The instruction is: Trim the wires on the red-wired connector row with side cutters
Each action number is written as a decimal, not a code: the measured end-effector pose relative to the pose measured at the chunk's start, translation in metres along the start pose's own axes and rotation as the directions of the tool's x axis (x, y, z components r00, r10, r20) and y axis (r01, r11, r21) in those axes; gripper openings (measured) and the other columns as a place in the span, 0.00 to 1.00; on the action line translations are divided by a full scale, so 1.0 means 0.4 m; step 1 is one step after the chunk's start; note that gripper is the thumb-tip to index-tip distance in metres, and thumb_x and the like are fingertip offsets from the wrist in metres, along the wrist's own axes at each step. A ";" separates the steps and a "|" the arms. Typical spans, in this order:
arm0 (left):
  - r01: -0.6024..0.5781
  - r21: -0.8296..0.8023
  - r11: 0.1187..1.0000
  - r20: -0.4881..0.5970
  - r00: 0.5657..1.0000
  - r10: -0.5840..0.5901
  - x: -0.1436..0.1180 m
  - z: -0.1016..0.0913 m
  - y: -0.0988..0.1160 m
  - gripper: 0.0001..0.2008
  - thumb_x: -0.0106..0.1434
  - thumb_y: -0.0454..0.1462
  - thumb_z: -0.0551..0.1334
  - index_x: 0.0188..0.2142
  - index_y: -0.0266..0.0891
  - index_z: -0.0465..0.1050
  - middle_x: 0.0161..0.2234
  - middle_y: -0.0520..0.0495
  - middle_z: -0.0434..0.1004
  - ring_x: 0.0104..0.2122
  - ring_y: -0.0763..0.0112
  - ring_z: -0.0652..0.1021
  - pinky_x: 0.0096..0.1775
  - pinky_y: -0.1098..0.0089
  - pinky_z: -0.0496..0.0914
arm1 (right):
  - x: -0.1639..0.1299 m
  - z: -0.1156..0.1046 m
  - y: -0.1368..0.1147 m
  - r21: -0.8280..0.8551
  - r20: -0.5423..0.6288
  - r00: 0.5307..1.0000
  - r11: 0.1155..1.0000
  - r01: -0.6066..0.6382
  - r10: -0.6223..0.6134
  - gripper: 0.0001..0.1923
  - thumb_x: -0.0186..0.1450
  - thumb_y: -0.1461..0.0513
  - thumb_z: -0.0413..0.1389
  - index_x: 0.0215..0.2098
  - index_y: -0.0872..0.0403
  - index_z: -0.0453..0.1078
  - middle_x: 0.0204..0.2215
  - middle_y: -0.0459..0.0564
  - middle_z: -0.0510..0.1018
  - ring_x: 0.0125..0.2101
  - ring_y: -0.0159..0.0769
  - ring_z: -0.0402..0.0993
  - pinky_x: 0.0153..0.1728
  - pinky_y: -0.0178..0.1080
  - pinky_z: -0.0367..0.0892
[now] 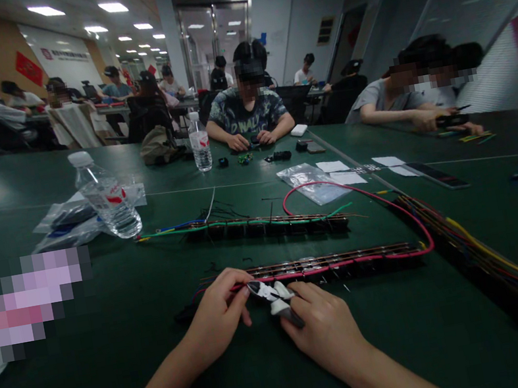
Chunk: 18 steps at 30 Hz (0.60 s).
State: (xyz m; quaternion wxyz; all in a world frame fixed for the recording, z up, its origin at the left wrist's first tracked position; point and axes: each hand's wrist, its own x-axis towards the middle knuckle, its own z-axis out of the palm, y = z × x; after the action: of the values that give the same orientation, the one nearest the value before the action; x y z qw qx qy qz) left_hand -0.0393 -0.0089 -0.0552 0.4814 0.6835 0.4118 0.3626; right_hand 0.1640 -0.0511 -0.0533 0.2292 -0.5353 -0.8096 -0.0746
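My right hand [323,316] is wrapped around the white-and-grey handles of a pair of cutting pliers [269,294]. The pliers' jaws point left, right at the fingertips of my left hand [221,304]. Those left fingers are pinched together at the near side of a long black strip with a red wire [361,261] tied along it; what they hold, if anything, is too small to make out. Small tie ends stick out from the strip. Behind it lies a second black strip [264,225] with a green wire along its length. The red wire loops up from the right end toward that strip.
A thick bundle of coloured wires [513,269] runs along the right. Water bottles [113,203] stand left and further back, near plastic bags [68,221]. A phone [436,176] and papers [343,172] lie right of centre. A person [249,112] sits opposite; others work around.
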 end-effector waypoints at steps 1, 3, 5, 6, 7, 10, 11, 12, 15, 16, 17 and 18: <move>0.001 0.000 1.000 0.001 1.000 -0.001 0.000 0.000 0.001 0.09 0.68 0.36 0.53 0.44 0.40 0.70 0.44 0.47 0.69 0.23 0.77 0.75 0.28 0.71 0.71 | 0.000 0.000 0.000 -0.003 0.002 1.000 1.000 0.002 -0.002 0.04 0.54 0.66 0.61 0.29 0.53 0.73 0.36 0.53 0.80 0.34 0.40 0.75 0.34 0.38 0.71; 0.004 0.005 1.000 0.004 1.000 -0.004 0.001 0.000 0.002 0.09 0.68 0.36 0.53 0.44 0.40 0.70 0.43 0.47 0.69 0.23 0.77 0.75 0.28 0.71 0.71 | 0.000 0.000 0.001 -0.009 0.002 1.000 1.000 0.006 -0.006 0.04 0.54 0.66 0.61 0.28 0.53 0.73 0.36 0.53 0.80 0.34 0.40 0.75 0.34 0.38 0.71; 0.005 0.005 1.000 0.002 1.000 -0.005 0.002 0.001 0.002 0.09 0.68 0.36 0.53 0.44 0.40 0.69 0.43 0.47 0.69 0.23 0.77 0.75 0.28 0.71 0.71 | 0.001 -0.001 0.002 -0.007 0.003 1.000 1.000 0.008 -0.008 0.03 0.54 0.66 0.61 0.28 0.53 0.73 0.36 0.52 0.80 0.34 0.40 0.75 0.34 0.38 0.71; 0.004 0.003 1.000 0.001 1.000 -0.004 0.003 0.001 0.002 0.09 0.68 0.36 0.53 0.44 0.40 0.69 0.44 0.47 0.69 0.23 0.77 0.75 0.28 0.71 0.71 | 0.001 0.000 0.002 -0.003 0.005 1.000 1.000 0.008 -0.008 0.03 0.54 0.66 0.61 0.28 0.53 0.73 0.37 0.52 0.80 0.34 0.40 0.75 0.34 0.38 0.71; 0.003 0.001 1.000 -0.001 1.000 -0.003 0.003 0.001 0.003 0.09 0.68 0.36 0.53 0.44 0.40 0.69 0.44 0.47 0.69 0.23 0.77 0.75 0.28 0.71 0.71 | 0.000 0.000 0.002 0.003 0.010 1.000 1.000 0.006 -0.006 0.03 0.55 0.66 0.61 0.29 0.53 0.73 0.37 0.52 0.80 0.34 0.40 0.75 0.34 0.38 0.71; 0.008 0.001 1.000 0.001 1.000 -0.008 0.002 0.001 0.005 0.09 0.68 0.36 0.53 0.43 0.40 0.69 0.44 0.47 0.68 0.23 0.78 0.75 0.28 0.71 0.71 | -0.001 0.001 0.002 0.017 0.025 1.000 1.000 -0.008 0.008 0.04 0.55 0.66 0.61 0.29 0.53 0.72 0.36 0.52 0.79 0.35 0.40 0.75 0.34 0.39 0.70; 0.012 0.000 1.000 0.002 1.000 -0.012 0.002 0.001 0.006 0.09 0.68 0.36 0.52 0.44 0.40 0.69 0.44 0.48 0.68 0.23 0.78 0.75 0.28 0.71 0.71 | -0.001 0.001 0.001 0.023 0.027 1.000 1.000 -0.014 0.013 0.04 0.54 0.66 0.61 0.28 0.53 0.72 0.36 0.52 0.79 0.35 0.40 0.74 0.34 0.39 0.70; 0.016 0.000 1.000 0.004 1.000 -0.016 0.001 0.001 0.006 0.09 0.69 0.36 0.52 0.44 0.40 0.69 0.44 0.48 0.68 0.23 0.78 0.75 0.28 0.71 0.71 | -0.002 0.000 0.000 0.029 0.029 0.999 0.999 -0.021 0.020 0.04 0.54 0.67 0.61 0.28 0.53 0.72 0.36 0.52 0.78 0.35 0.41 0.74 0.34 0.40 0.70; 0.024 0.007 1.000 0.001 1.000 -0.024 0.000 0.001 0.005 0.09 0.69 0.37 0.52 0.45 0.40 0.69 0.43 0.48 0.69 0.23 0.77 0.75 0.29 0.71 0.71 | -0.001 -0.006 -0.005 0.065 0.037 0.998 0.997 -0.051 0.049 0.04 0.56 0.67 0.60 0.26 0.53 0.70 0.36 0.52 0.77 0.35 0.40 0.73 0.35 0.40 0.69; 0.026 0.010 1.000 0.000 1.000 -0.026 0.000 0.001 0.003 0.09 0.69 0.37 0.52 0.45 0.40 0.69 0.42 0.48 0.69 0.23 0.77 0.76 0.29 0.70 0.71 | -0.001 -0.008 -0.006 0.082 0.039 0.998 0.995 -0.062 0.059 0.04 0.56 0.67 0.59 0.25 0.53 0.70 0.36 0.52 0.77 0.35 0.40 0.73 0.35 0.40 0.69; 0.027 0.014 1.000 -0.001 1.000 -0.027 0.000 0.001 0.001 0.09 0.69 0.37 0.52 0.45 0.40 0.68 0.42 0.49 0.69 0.23 0.77 0.76 0.29 0.70 0.71 | 0.000 -0.011 -0.008 0.098 0.041 0.997 0.992 -0.073 0.069 0.05 0.56 0.68 0.59 0.25 0.53 0.69 0.36 0.52 0.76 0.35 0.40 0.73 0.36 0.41 0.69; 0.029 0.017 0.999 -0.002 1.000 -0.029 0.000 0.000 -0.001 0.09 0.69 0.38 0.52 0.45 0.40 0.68 0.42 0.49 0.69 0.23 0.77 0.76 0.29 0.70 0.71 | 0.001 -0.013 -0.008 0.113 0.043 0.996 0.990 -0.084 0.080 0.06 0.57 0.68 0.58 0.25 0.53 0.69 0.36 0.52 0.76 0.36 0.40 0.72 0.36 0.41 0.69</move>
State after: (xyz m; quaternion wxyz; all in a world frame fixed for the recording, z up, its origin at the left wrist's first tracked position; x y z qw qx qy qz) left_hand -0.0392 -0.0088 -0.0557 0.4805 0.6811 0.4253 0.3528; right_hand 0.1624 -0.0543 -0.0480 0.2467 -0.5554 -0.7941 -0.0083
